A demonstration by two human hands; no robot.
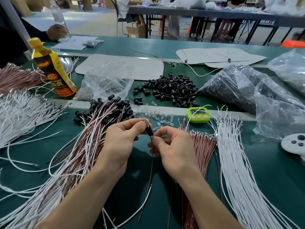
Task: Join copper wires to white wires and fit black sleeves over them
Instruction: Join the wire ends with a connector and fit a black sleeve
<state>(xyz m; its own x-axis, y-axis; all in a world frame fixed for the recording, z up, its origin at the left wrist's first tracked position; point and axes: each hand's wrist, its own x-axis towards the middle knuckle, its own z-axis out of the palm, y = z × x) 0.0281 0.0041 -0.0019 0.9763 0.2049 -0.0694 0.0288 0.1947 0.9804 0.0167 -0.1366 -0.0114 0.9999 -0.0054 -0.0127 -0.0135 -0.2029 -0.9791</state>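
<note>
Left grip (pixel 122 138) pinches black sleeve (pixel 149 130) at its upper end. Thumb and forefinger are closed on it, and a metal tip pokes out above. Right grip (pixel 171 146) sits just below and right of it, fingers curled, pinching copper wire (pixel 151 166) where it leaves the sleeve's bottom. The wire hangs down between the wrists. White wire (pixel 143 202) lies nearer the viewer, its end beside the copper wire's lower stretch; cannot tell if they touch. Both grips are over green surface (pixel 272 162).

Left of left grip: joined bundle (pixel 79 154), copper and white strands with black sleeves on the far ends. Just right of right grip: copper bundle (pixel 203 146) with metal terminals. Further right: white bundle (pixel 239 162).

Beyond the grips: clear caps (pixel 158 116) scattered, then loose sleeve pile (pixel 173 90). Beyond-right: green timer (pixel 198 114) with pink buttons, display too small to read, and clear bag (pixel 231 86) of black parts.

Far beyond-left of left grip: yellow bottle (pixel 54 70). Its label reads "TIGER" plus Chinese characters; the rest is not legible. Far beyond: grey sheet (pixel 214 55) with red handwriting, unreadable.
</note>
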